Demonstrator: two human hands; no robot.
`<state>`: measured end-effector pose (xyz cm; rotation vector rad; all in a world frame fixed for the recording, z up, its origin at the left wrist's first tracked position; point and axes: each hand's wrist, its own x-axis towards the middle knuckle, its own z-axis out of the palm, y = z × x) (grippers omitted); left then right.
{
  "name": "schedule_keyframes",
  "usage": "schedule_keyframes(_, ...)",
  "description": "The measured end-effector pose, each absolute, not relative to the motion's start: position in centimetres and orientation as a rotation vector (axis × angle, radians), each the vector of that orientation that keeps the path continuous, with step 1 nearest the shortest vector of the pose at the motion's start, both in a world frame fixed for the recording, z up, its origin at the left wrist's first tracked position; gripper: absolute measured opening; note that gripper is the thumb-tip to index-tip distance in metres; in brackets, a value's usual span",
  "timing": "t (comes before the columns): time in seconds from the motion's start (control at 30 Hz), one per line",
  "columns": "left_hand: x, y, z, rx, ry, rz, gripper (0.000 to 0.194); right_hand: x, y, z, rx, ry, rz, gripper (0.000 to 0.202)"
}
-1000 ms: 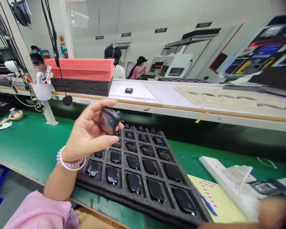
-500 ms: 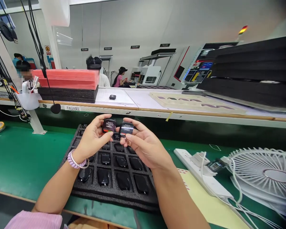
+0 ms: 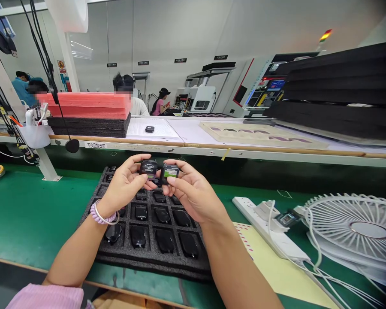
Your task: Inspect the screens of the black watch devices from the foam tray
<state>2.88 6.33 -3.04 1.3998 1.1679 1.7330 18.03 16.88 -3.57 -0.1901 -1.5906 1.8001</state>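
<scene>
Two small black units are being held up side by side over a nearly full foam tray.

One black unit [image 3: 148, 168] is being pinched between thumb and fingers of the left hand [image 3: 125, 186], and a second unit [image 3: 170, 172], with a green label showing, is being gripped the same way by the right hand [image 3: 193, 193]; the two pieces are being kept just beside each other, above the far end of the black foam tray [image 3: 116, 253] on the green bench mat [image 3: 35, 206]. Most visible tray pockets are being occupied by dark units [image 3: 162, 214], so the lot is judged to be largely loaded, with these two units being kept out of their pockets. A power strip [image 3: 270, 234] and a white fan [image 3: 354, 231] are being left untouched to the right.
</scene>
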Motion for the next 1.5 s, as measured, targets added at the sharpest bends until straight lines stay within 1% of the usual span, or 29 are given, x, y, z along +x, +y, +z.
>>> schedule_keyframes(0.13,3.07,6.36,-3.04,1.419,1.143,1.769,0.051,18.02,16.85,-3.59,-0.195,-1.611,1.765,0.046)
schedule_keyframes(0.3,3.18,6.55,-3.1,1.464,1.157,1.828,0.046,18.0,16.76,-3.59,-0.189,-1.606,1.768,0.046)
schedule_keyframes(0.57,3.22,6.43,-3.09,1.4,1.169,1.774,0.054,18.07,16.71,-3.49,-0.201,-1.605,1.757,0.046)
schedule_keyframes(0.93,3.27,6.26,-3.09,1.414,1.157,1.746,0.039,18.07,16.8,-3.65,-0.197,-1.601,1.746,0.043)
schedule_keyframes(1.5,3.09,6.28,-3.08,1.407,1.127,1.744,0.039,18.07,16.8,-3.72,-0.198,-1.585,1.776,0.045)
